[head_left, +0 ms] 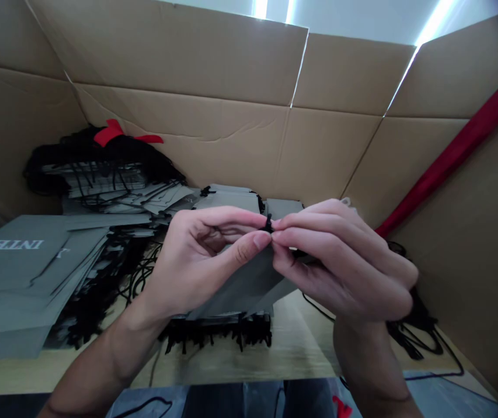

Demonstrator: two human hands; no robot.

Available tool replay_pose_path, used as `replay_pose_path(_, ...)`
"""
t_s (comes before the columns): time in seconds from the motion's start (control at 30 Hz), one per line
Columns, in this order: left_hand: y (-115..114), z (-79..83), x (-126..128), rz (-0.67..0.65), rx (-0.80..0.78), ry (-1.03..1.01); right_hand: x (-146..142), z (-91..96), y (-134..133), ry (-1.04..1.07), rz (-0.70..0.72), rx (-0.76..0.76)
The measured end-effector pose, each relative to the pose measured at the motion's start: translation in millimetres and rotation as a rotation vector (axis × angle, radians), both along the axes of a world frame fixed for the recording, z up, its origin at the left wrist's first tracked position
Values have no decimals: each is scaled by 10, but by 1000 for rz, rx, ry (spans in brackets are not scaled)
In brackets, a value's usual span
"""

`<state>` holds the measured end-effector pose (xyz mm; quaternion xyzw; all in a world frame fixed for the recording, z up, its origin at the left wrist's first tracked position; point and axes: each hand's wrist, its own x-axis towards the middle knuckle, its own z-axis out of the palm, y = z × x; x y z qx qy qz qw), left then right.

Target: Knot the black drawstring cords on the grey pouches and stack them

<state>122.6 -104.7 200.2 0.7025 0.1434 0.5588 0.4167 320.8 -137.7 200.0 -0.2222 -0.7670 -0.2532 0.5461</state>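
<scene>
My left hand [205, 255] and my right hand [340, 255] meet in the middle of the view. Their fingertips pinch a small knot of black cord [268, 223] from both sides. The knot sits at the top edge of a grey paper bag [249, 284], which hangs tilted below my fingers and is partly hidden by them. Behind my hands lies a stack of flat grey bags [231, 201] with black cord handles.
A pile of grey bags [22, 273] printed with upside-down white INTEX lettering lies at left. Further back are bags tangled with black cords [100, 157] and a red ribbon [109, 132]. Cardboard walls [187, 75] surround the wooden table [292, 348]; a red strip [458, 162] crosses the right wall.
</scene>
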Motion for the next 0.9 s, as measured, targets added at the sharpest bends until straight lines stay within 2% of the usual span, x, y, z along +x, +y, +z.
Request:
replay_pose_path(0.07,-24,-4,-2,70,54,2,-1,18,-22,30,40,-67)
replay_pose_path(0.23,-61,-51,-23,255,251,40,-17,84,-139,223,111,-529)
replay_pose_path(0.37,-73,-81,-26,336,332,109,5,128,-174,237,143,-687)
replay_pose_path(0.47,-94,-67,-41,381,358,175,28,156,-168,225,173,-760)
replay_pose_path(0.57,-116,-52,-57,368,375,221,46,168,-156,205,188,-794)
replay_pose_path(0.77,-105,-85,-63,366,335,206,67,143,-126,144,125,-716)
replay_pose_path(0.9,-93,-88,-74,254,211,178,79,143,-124,92,110,-689)
